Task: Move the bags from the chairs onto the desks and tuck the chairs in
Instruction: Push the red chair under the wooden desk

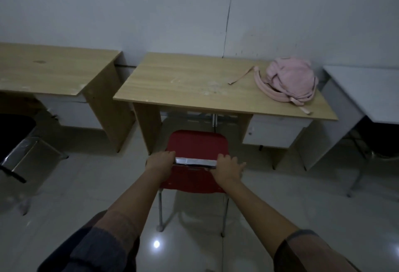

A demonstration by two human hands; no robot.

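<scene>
A red plastic chair [197, 142] stands in front of the middle wooden desk [190, 84], its seat partly under the desktop. My left hand [160, 162] grips the left end of the chair's backrest top. My right hand [228, 167] grips the right end, fingers curled over the edge. A strip of silver tape shows on the backrest between my hands. A pink backpack [289, 79] lies on the right part of the desk, its straps trailing toward the front edge.
Another wooden desk [54, 71] stands to the left with a black chair [15, 133] before it. A grey-white desk [367, 90] stands to the right, a dark chair [382, 142] under it. The wall runs close behind all desks. Glossy tiled floor lies around me.
</scene>
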